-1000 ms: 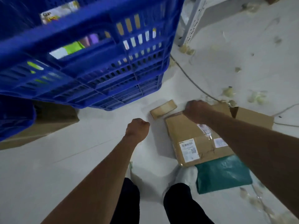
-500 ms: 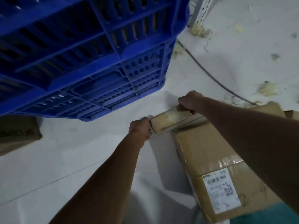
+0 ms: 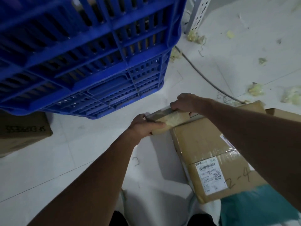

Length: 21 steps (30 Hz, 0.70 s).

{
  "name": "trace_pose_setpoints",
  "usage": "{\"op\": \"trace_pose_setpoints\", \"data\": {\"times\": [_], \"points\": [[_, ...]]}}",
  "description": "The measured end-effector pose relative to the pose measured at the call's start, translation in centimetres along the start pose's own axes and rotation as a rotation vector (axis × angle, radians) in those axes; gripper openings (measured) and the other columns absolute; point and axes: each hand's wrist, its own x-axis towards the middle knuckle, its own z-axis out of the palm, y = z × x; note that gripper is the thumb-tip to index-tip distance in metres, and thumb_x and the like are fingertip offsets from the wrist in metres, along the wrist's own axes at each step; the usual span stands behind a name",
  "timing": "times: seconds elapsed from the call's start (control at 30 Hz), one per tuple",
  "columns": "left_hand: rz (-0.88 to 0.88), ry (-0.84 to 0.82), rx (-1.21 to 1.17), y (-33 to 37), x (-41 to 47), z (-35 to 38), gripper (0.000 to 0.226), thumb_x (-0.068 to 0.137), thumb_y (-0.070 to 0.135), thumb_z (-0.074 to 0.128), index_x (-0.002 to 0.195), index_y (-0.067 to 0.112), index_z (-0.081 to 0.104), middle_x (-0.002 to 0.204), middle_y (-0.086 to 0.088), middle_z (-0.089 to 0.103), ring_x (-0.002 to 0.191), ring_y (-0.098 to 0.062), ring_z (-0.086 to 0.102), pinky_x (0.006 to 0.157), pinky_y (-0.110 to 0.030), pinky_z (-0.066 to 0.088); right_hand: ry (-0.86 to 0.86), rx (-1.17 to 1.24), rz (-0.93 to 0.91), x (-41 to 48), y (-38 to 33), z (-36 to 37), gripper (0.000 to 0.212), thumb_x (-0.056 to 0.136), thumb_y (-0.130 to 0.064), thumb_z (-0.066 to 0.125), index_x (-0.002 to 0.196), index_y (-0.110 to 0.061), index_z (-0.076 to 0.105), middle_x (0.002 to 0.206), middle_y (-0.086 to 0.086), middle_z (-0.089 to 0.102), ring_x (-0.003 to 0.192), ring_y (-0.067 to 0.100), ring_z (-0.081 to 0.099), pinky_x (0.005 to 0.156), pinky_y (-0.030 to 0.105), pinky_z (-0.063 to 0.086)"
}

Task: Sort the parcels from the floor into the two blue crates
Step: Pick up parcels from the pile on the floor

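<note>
While both hands grip it, the small parcel (image 3: pixel 169 119) is low down, just in front of the blue crate (image 3: pixel 91 54).

The left hand (image 3: pixel 143 126) holds the left end of this tan, tape-wrapped parcel, with the thumb laid along its near side. The right hand (image 3: pixel 187 103) is clamped on the right end from above. The parcel is between the corner of the crate and the far edge of a large cardboard box (image 3: pixel 211 152); I cannot tell if it touches the floor (image 3: pixel 65 160) or the box. The large box lies on the floor at the right and carries a white label (image 3: pixel 211 175) and the handwritten mark "2-4". A green mailer bag (image 3: pixel 254 207) touches its near edge. Another brown box (image 3: pixel 22 131) stands at the left, just beside the crate, and a grey cable (image 3: pixel 203 75) runs over the floor behind the hands.
</note>
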Motion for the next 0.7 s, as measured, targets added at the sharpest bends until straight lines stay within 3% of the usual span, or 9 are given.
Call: {"op": "trace_pose_setpoints", "data": {"times": [0.1, 0.23, 0.33, 0.43, 0.6, 0.7], "points": [[0.071, 0.018, 0.224, 1.2, -2.9, -0.5, 0.108, 0.051, 0.024, 0.092, 0.145, 0.009, 0.040, 0.133, -0.016, 0.058, 0.116, -0.034, 0.062, 0.097, -0.047, 0.054, 0.001, -0.013, -0.074, -3.9, -1.0, -1.3, 0.080, 0.076, -0.049, 0.068, 0.146, -0.018, 0.043, 0.143, 0.002, 0.042, 0.118, 0.023, 0.052, 0.079, 0.032, 0.053], [0.136, 0.044, 0.456, 4.4, -7.8, -1.3, 0.121, 0.046, 0.035, 0.087, 0.152, 0.019, 0.030, 0.146, -0.012, 0.046, 0.128, -0.033, 0.052, 0.105, -0.048, 0.048, 0.066, -0.190, -0.199, -10.3, -2.8, -3.7, 0.106, 0.069, -0.059, 0.078, 0.153, -0.020, 0.028, 0.145, 0.000, 0.036, 0.130, 0.023, 0.045, 0.102, 0.035, 0.043], [0.168, 0.040, 0.593, 6.9, -12.1, -1.8, 0.126, 0.035, 0.046, 0.083, 0.149, 0.023, 0.034, 0.145, -0.012, 0.046, 0.126, -0.034, 0.053, 0.104, -0.048, 0.048, 0.110, -0.382, -0.268, -15.6, -3.9, -5.6, 0.108, 0.064, -0.060, 0.080, 0.150, -0.020, 0.028, 0.135, -0.001, 0.034, 0.115, 0.027, 0.054, 0.091, 0.037, 0.047], [0.194, 0.075, 0.652, 9.5, -17.0, -2.1, 0.117, 0.030, 0.047, 0.082, 0.137, 0.022, 0.042, 0.134, -0.012, 0.053, 0.114, -0.034, 0.059, 0.097, -0.046, 0.052, 0.171, -0.502, -0.351, -21.4, -4.9, -7.7, 0.098, 0.063, -0.061, 0.079, 0.140, -0.018, 0.035, 0.123, 0.000, 0.033, 0.094, 0.028, 0.058, 0.077, 0.036, 0.048], [0.280, 0.105, 0.622, 13.7, -26.8, -1.7, 0.092, 0.056, 0.023, 0.093, 0.130, 0.017, 0.039, 0.121, 0.007, 0.034, 0.106, -0.015, 0.050, 0.091, -0.015, 0.048, 0.229, -0.556, -0.388, -31.3, -5.5, -11.2, 0.092, 0.065, -0.067, 0.071, 0.135, -0.015, 0.040, 0.120, 0.003, 0.032, 0.097, 0.029, 0.060, 0.081, 0.039, 0.051], [0.384, 0.100, 0.767, 15.8, -33.4, -1.5, 0.095, 0.055, 0.029, 0.095, 0.130, 0.020, 0.038, 0.126, 0.005, 0.033, 0.111, -0.019, 0.048, 0.102, -0.032, 0.045, 0.260, -0.503, -0.425, -37.4, -5.0, -12.7, 0.094, 0.063, -0.067, 0.073, 0.134, -0.016, 0.041, 0.118, 0.001, 0.034, 0.099, 0.024, 0.056, 0.082, 0.040, 0.051]]}}
